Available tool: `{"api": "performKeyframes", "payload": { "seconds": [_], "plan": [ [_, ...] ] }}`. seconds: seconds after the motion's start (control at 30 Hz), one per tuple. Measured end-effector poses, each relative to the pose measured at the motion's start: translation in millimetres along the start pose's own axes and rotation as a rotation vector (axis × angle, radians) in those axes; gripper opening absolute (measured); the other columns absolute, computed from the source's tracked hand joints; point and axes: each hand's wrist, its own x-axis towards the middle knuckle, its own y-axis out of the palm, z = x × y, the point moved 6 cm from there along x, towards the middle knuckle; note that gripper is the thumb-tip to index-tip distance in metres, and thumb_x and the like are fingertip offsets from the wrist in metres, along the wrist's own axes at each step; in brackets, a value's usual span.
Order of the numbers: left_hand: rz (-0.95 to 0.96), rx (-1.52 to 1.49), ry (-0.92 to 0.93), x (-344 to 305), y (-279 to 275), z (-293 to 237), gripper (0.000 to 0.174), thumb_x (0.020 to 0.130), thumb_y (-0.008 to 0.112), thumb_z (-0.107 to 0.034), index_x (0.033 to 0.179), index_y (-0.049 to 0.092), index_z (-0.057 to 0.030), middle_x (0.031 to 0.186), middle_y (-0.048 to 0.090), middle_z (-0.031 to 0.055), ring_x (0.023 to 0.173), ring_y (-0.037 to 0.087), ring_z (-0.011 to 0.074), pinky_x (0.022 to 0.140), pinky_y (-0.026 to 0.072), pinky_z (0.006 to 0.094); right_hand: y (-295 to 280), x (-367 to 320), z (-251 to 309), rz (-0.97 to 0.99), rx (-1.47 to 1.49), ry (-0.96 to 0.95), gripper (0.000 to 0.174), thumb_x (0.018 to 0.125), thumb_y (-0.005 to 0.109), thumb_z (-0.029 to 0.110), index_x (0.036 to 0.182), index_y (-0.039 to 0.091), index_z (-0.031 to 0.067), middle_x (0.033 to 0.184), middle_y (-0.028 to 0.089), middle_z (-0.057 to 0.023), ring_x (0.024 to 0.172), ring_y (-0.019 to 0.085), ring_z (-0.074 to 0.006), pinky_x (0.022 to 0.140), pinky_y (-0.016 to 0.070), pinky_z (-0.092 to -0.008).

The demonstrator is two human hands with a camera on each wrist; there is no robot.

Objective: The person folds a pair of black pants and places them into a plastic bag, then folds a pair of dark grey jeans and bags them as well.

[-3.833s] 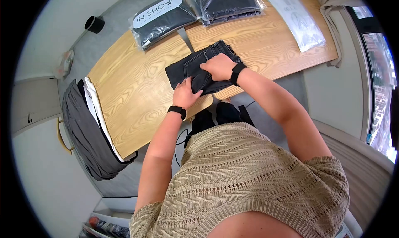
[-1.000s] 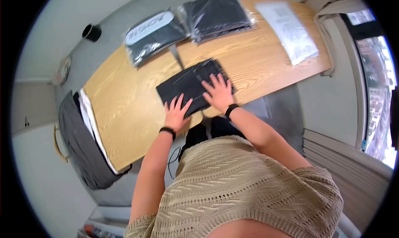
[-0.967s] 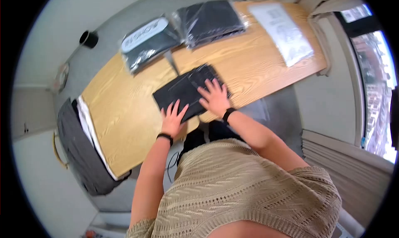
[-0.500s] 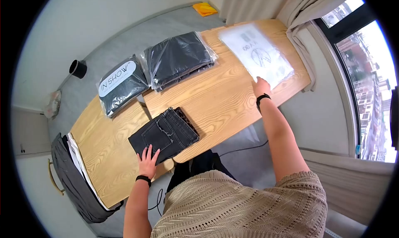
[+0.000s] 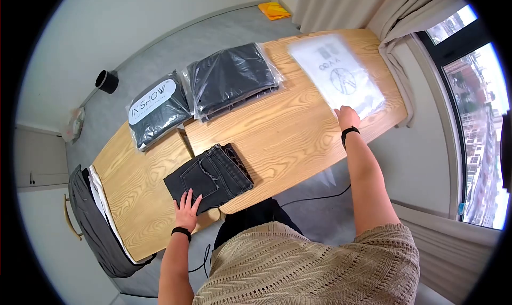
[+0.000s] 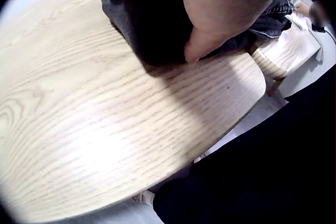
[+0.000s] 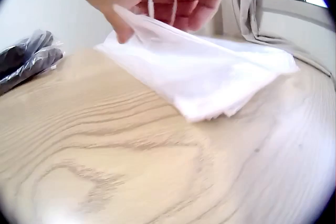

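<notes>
Folded black jeans (image 5: 207, 177) lie near the front edge of the table, a back pocket facing up. My left hand (image 5: 186, 217) rests on their lower left part with fingers spread; in the left wrist view its thumb (image 6: 198, 45) lies along the fabric's edge. Far to the right, my right hand (image 5: 348, 118) pinches the near corner of a frosted plastic bag (image 5: 341, 73) with printed marks. The right wrist view shows that corner of the bag (image 7: 189, 71) raised between thumb and curled fingers, the layers below still on the wood.
Two bagged dark garments, one labelled IN SHOW (image 5: 154, 102) and a larger bundle (image 5: 232, 75), sit along the far side of the table (image 5: 298, 145). Grey and white clothes (image 5: 98, 230) hang over its left end. A dark gap splits the tabletop behind the jeans. A curtain and window stand right.
Both hands were working on the jeans; the right hand has since left them, reached right and taken the plastic bag's corner. The left hand stays on the jeans. The head view has shifted.
</notes>
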Motion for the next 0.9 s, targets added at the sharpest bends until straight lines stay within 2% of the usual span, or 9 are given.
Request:
{"api": "performKeyframes", "payload": {
  "seconds": [0.13, 0.2, 0.43, 0.5, 0.53, 0.73, 0.83, 0.87, 0.9],
  "plan": [
    [-0.035, 0.053, 0.017, 0, 5, 1, 0.084, 0.07, 0.068, -0.008, 0.142, 0.032, -0.0311, 0.152, 0.019, 0.007, 0.136, 0.026, 0.03, 0.104, 0.0258, 0.0622, -20, 10, 1, -0.248, 0.293, -0.153, 0.03, 0.084, 0.062, 0.028, 0.073, 0.063, 0.0003, 0.087, 0.063, -0.016, 0.089, 0.059, -0.0339, 0.076, 0.0477, -0.0421],
    [-0.03, 0.073, 0.018, 0, 2, 2, 0.086, 0.069, 0.069, -0.009, 0.143, 0.03, -0.0308, 0.152, 0.018, 0.0072, 0.136, 0.025, 0.0303, 0.104, 0.0258, 0.0623, -46, 18, 11, -0.327, 0.512, -0.291, 0.029, 0.084, 0.063, 0.021, 0.068, 0.062, -0.0037, 0.111, 0.061, -0.0223, 0.1, 0.057, -0.0373, 0.086, 0.0451, -0.039],
    [-0.047, -0.063, 0.112, -4, -13, 0, 0.093, 0.066, 0.072, -0.053, 0.144, 0.029, -0.0267, 0.152, 0.016, 0.0107, 0.137, 0.022, 0.0332, 0.103, 0.0237, 0.065, -126, -68, 137, 0.066, 1.24, -0.25, 0.03, 0.087, 0.058, 0.015, 0.067, 0.058, -0.0076, 0.136, 0.047, -0.0213, 0.116, 0.054, -0.0278, 0.091, 0.0413, -0.0305],
    [-0.048, -0.086, 0.133, -7, -17, -1, 0.092, 0.069, 0.068, -0.057, 0.144, 0.03, -0.0209, 0.152, 0.014, 0.0136, 0.137, 0.02, 0.0354, 0.102, 0.0233, 0.0658, -125, -117, 185, 0.366, 1.679, -0.072, 0.027, 0.085, 0.059, 0.012, 0.067, 0.06, -0.0074, 0.14, 0.043, -0.019, 0.127, 0.045, -0.0223, 0.099, 0.036, -0.0286],
    [-0.084, -0.113, 0.138, -8, -17, 0, 0.084, 0.074, 0.062, -0.058, 0.143, 0.031, -0.0208, 0.152, 0.017, 0.0136, 0.136, 0.021, 0.0356, 0.102, 0.0226, 0.0663, -126, -144, 209, 0.396, 1.685, -0.082, 0.027, 0.085, 0.059, 0.012, 0.067, 0.06, -0.0074, 0.14, 0.043, -0.019, 0.127, 0.045, -0.0223, 0.099, 0.036, -0.0286],
    [-0.086, -0.294, 0.099, -12, -22, 9, 0.057, 0.091, 0.043, -0.051, 0.141, 0.037, -0.0237, 0.149, 0.028, 0.0101, 0.137, 0.025, 0.0309, 0.106, 0.02, 0.0628, -126, -295, 365, 0.451, 1.355, -0.973, 0.02, 0.083, 0.065, 0.014, 0.069, 0.065, 0.0001, 0.143, 0.042, -0.0131, 0.133, 0.037, -0.024, 0.105, 0.0307, -0.0333],
    [-0.108, -1.051, 0.046, -3, -3, 59, 0.051, 0.096, 0.04, -0.04, 0.134, 0.046, -0.0054, 0.127, 0.055, 0.0161, 0.122, 0.048, 0.0275, 0.105, 0.0318, 0.0468, -78, -358, 410, 0.663, 1.104, -1.144, 0.02, 0.082, 0.066, 0.019, 0.069, 0.067, 0.004, 0.142, 0.042, -0.0123, 0.136, 0.031, -0.0313, 0.108, 0.026, -0.0391],
    [-0.404, -1.402, -0.042, -24, -15, 87, 0.052, 0.096, 0.041, -0.038, 0.136, 0.043, -0.0044, 0.121, 0.058, 0.015, 0.114, 0.053, 0.0258, 0.101, 0.0365, 0.0409, -54, -383, 427, 0.73, 1.037, -1.165, 0.02, 0.082, 0.067, 0.02, 0.069, 0.067, 0.0047, 0.141, 0.044, -0.0121, 0.136, 0.03, -0.0325, 0.109, 0.0247, -0.0408],
    [-0.371, -1.535, -0.056, -33, -17, 96, 0.052, 0.095, 0.045, -0.034, 0.138, 0.04, -0.0049, 0.12, 0.058, 0.0145, 0.112, 0.053, 0.0257, 0.1, 0.0371, 0.039, -43, -394, 430, 0.778, 1.024, -1.114, 0.025, 0.081, 0.066, 0.027, 0.068, 0.067, 0.0063, 0.139, 0.045, -0.0149, 0.136, 0.03, -0.0319, 0.111, 0.0215, -0.0413]
  ]
}}
